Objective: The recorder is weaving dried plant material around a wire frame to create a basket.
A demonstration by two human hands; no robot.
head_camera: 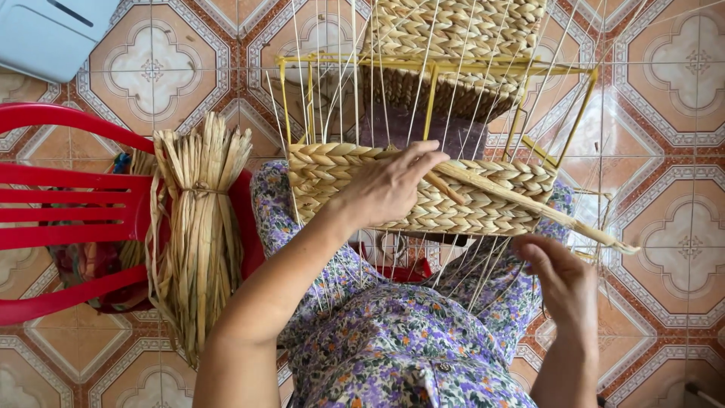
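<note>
Two hands on the job. My left hand (389,185) lay over the woven band (423,193) of the half-made basket, fingers (423,155) curled loosely and spread across its top edge, thumb side pressing a flat straw strand (529,202) against the braid. That strand ran diagonally right, its free end sticking out past the band's right side.

My right hand (563,283) sat lower right, below the band. Fingers (532,249) were narrowly pinched near the thin upright ribs (483,276); couldn't tell whether they actually gripped a rib or just touched it.

Basket was in my lap on the floral dress (393,347), built on a yellow wire frame (434,72). Pale ribs ran up through the frame, well past the woven part. Second, finished-looking woven section (461,38) sat at the frame's far end.

Bundle of dried straw (198,227), tied round the middle, leaned on the red plastic chair (68,196) to my left, just beside my knee. Patterned floor tiles (664,98) all around. Pale blue-grey object (45,30) in the top-left corner, kind unclear.
</note>
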